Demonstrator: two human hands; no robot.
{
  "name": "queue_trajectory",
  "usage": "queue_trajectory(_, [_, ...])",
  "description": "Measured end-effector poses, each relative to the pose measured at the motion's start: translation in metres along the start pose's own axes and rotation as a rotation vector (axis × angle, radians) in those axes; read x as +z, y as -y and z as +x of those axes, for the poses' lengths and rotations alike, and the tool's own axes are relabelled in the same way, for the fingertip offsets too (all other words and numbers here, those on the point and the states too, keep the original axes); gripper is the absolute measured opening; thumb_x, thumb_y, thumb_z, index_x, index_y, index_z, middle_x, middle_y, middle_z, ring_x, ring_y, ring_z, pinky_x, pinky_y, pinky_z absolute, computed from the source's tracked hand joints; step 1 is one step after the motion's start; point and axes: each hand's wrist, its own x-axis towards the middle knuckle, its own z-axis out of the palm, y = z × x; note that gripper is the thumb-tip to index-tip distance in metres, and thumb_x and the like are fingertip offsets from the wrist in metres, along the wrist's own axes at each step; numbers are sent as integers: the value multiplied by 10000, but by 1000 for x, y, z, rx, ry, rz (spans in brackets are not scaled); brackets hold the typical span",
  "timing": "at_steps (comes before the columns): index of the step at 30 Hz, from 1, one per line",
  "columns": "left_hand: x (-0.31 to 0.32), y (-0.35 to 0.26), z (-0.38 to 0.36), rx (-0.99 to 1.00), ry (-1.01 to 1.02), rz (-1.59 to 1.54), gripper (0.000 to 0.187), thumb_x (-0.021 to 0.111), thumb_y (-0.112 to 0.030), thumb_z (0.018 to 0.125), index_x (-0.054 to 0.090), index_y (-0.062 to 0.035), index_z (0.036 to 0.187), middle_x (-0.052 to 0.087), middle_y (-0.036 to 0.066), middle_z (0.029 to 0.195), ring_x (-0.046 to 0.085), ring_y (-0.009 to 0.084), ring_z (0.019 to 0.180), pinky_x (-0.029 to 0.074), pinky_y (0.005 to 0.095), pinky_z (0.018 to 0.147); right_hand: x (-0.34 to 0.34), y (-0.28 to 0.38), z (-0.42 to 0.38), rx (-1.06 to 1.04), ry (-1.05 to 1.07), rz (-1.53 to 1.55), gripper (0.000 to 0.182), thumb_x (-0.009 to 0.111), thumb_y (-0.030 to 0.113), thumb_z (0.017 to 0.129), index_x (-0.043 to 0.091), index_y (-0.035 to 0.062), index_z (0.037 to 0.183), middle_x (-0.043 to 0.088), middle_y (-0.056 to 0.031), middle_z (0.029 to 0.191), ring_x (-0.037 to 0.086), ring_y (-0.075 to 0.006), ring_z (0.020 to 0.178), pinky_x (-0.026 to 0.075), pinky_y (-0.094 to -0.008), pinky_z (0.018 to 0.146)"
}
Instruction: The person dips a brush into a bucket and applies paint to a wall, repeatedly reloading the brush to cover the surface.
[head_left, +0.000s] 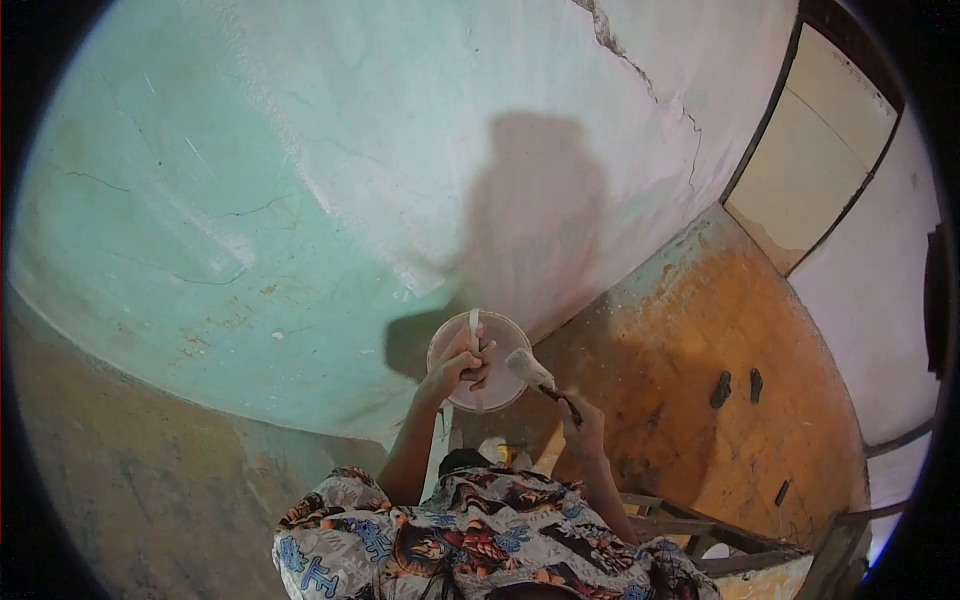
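Hands, two, bare, one person's. Left hand [465, 370]: fingers curled about the pale strap handle [475, 328] of a bucket, roughly midway along it. Right hand [584, 428]: closed around the dark handle of a brush, forearm reaching up from the lower right.

Bucket [502, 336], one: round, whitish, open-topped, held in front of the body at the centre of the view, its mouth facing the camera; contents hard to make out.

Brush [534, 374], one: whitish head, dark handle, slanting up and to the left; head overlaps the bucket's right rim in the view, contact with the rim not determinable.

Shirt [450, 545], one: multicoloured print on a pale ground, worn by the person, along the lower edge.

Wall [370, 130]: green at left, paler and pinkish toward the right, with a jagged crack [622, 55] high up and a dark shadow [540, 195] above the bucket.

Floor [650, 360]: orange-brown at right, duller at left, stained.

Footwear [721, 390], dark, two pieces side by side on the floor at right.

Wooden frame [725, 533], one: lower right, beside the person, partly hidden by the shirt.

Panel [815, 140], one: cream, dark-edged, upper right.
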Motion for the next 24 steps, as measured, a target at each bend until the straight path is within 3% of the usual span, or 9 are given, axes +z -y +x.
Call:
queue_trajectory(4, [0,1,-2,-9,-23,7,429,413,-43,732,330,-137,1143,387,8,769,331,84,499,354,246,455,1,1,2,-40,-20,27,185,594,145,848,643,11,965,557,-133,635,527,-212,530,412,-300,530])
queue_trajectory(7, [-3,1,-1,2,2,7,437,417,-52,732,338,-127,1156,389,10,771,331,85,496,354,252,453,-6,6,1,112,123,-48,237,590,202,859,649,19,998,665,-153,858,646,-253,707,492,-324,650])
queue_trajectory(10, [2,0,-3,12,-22,5,429,418,-51,728,355,-110,1148,391,13,764,329,86,489,356,257,450,0,-3,-3,78,16,71,211,610,167,842,647,10,979,594,-153,682,561,-214,554,431,-307,548])
queue_trajectory(14, [9,-2,-6,-15,-144,72,371,423,-58,716,373,-91,1083,373,8,724,327,87,482,360,255,436,-1,-2,-3,23,28,41,205,612,163,842,647,10,976,618,-164,730,599,-224,601,446,-315,568])
queue_trajectory(19, [1,0,-2,36,-17,70,328,425,-72,700,373,-90,1023,340,-5,700,322,80,474,354,243,418,-6,2,-1,39,98,-8,229,604,198,849,655,20,983,668,-156,878,665,-227,751,502,-303,662])
queue_trajectory(24, [2,0,-1,37,12,76,358,431,-76,687,359,-109,1036,338,-6,712,307,74,460,357,244,412,-6,-1,-4,142,138,16,235,603,201,849,653,18,988,665,-154,866,661,-238,747,503,-308,663])
